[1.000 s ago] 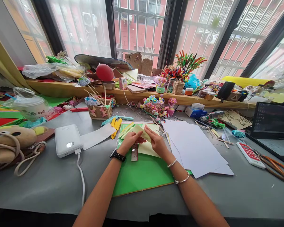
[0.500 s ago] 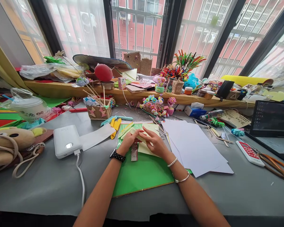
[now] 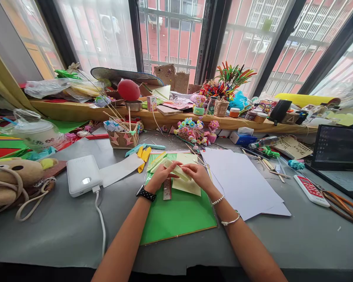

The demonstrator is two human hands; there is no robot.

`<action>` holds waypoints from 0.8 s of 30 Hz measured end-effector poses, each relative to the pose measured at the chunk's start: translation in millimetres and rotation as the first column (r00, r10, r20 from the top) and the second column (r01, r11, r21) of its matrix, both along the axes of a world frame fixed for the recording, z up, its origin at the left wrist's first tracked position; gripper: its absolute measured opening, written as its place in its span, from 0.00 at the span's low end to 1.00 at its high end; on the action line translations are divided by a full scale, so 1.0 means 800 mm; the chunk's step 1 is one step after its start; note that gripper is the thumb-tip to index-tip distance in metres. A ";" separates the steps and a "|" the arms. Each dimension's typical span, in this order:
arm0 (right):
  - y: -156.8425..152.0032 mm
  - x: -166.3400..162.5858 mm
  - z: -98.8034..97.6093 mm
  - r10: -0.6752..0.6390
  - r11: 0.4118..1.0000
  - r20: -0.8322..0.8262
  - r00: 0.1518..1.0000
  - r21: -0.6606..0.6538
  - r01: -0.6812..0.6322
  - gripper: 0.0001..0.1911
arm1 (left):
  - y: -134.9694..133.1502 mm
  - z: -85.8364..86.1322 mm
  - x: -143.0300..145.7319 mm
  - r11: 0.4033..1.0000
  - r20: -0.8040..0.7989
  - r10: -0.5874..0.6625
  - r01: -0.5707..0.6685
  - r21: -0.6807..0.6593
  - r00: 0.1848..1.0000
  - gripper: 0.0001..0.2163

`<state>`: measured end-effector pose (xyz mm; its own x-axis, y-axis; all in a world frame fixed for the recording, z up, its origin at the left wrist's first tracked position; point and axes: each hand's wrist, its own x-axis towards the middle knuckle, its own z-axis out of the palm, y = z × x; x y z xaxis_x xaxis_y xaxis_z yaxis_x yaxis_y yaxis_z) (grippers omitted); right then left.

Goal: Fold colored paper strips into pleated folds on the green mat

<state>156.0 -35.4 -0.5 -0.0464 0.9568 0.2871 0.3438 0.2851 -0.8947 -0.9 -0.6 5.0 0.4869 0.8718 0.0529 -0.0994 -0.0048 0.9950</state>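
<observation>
Between my two hands is a folded strip of pale yellow-green paper [image 3: 178,170], held above a green board [image 3: 176,217]. The left end is gripped by my left hand [image 3: 162,176], its fingers closed round the paper. My right hand [image 3: 197,176] pinches the right end between thumb and fingers. Beneath them lie a flat pale yellow sheet [image 3: 186,187] and a short ruler [image 3: 167,189], partly covered by my left hand. More folded light green paper [image 3: 156,161] rests just beyond my left hand. Scissors [image 3: 205,164] lie beyond my right hand, only partly visible.
White sheets [image 3: 241,184] spread to the right, near a calculator [image 3: 311,190] and a laptop [image 3: 338,152]. On the left are a white power bank [image 3: 84,176] with a cable, yellow folded paper [image 3: 144,157] and a plush toy [image 3: 14,176]. A cardboard box of sticks [image 3: 122,139] stands behind.
My right hand has shifted right and down, away from my left fingers, and now pinches the strip's right end. More of the strip and of the sheet below shows. My left hand has barely moved.
</observation>
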 end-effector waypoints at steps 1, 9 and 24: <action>-0.001 -0.001 0.001 0.014 1.000 -0.017 1.000 -0.026 -0.015 0.12 | 0.000 0.000 0.000 1.000 0.002 -0.001 0.001 -0.002 1.000 0.17; -0.003 -0.004 0.003 0.017 0.986 -0.132 0.991 -0.165 -0.039 0.09 | 0.002 -0.003 0.001 1.000 0.011 -0.022 0.023 -0.019 1.000 0.17; 0.002 -0.001 -0.005 0.000 0.963 -0.314 0.949 -0.257 -0.085 0.12 | 0.009 -0.007 -0.002 0.990 -0.012 0.138 -0.138 -0.034 0.990 0.13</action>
